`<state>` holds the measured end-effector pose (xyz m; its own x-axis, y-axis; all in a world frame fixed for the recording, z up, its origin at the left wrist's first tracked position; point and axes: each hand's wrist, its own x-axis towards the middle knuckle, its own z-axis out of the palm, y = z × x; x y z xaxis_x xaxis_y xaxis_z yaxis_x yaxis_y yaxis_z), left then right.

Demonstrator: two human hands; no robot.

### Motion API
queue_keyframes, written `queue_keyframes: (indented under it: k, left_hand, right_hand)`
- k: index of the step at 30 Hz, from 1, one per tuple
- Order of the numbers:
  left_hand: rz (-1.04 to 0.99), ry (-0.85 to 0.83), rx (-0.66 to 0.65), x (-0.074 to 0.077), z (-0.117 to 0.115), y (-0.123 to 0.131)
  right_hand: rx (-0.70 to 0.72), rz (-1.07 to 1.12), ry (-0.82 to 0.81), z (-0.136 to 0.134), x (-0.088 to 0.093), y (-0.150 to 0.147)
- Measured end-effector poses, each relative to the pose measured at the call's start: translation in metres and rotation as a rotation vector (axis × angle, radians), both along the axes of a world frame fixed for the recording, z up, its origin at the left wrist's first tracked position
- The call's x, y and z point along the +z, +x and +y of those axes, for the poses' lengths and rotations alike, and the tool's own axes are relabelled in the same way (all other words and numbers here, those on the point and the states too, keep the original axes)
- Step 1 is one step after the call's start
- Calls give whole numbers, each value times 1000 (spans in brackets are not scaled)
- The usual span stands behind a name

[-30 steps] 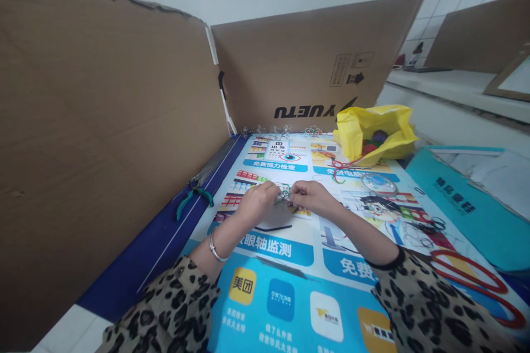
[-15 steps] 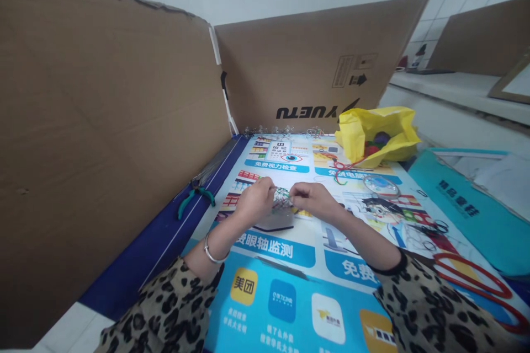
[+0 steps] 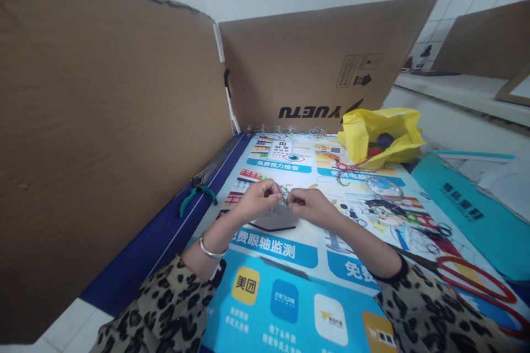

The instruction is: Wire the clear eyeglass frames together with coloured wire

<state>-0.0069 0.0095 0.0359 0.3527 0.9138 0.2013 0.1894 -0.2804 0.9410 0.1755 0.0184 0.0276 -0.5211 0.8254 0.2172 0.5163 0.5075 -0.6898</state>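
Observation:
My left hand point(image 3: 257, 198) and my right hand point(image 3: 309, 205) meet above the printed poster mat point(image 3: 290, 287), fingertips pinched together on a small shiny wire piece point(image 3: 284, 196) with bits of green in it. Most of that piece is hidden by my fingers. A silver bangle point(image 3: 209, 248) circles my left wrist, and both sleeves are leopard print. Under my hands lies a flat grey pad point(image 3: 273, 222).
Cardboard panels point(image 3: 103, 121) wall off the left and back. Teal-handled pliers point(image 3: 194, 196) and a bundle of thin wires lie on the blue strip at left. A yellow bag point(image 3: 379, 135), a round clear dish point(image 3: 383, 186) and red-handled scissors point(image 3: 476, 281) sit to the right.
My hands have drawn closer together on the wire piece, so less of it shows now. The view has shifted slightly down and to the left.

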Motion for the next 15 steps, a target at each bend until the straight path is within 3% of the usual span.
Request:
queue_keyframes:
  k: [6,15]
  left_hand:
    - [-112,-191,-150,0,-3,-5]
    - [-30,-211,-4,-4,3,-4]
  right_hand:
    - [-51,96,-155,5,-4,3]
    - [-143,146,-135,7,-14,2]
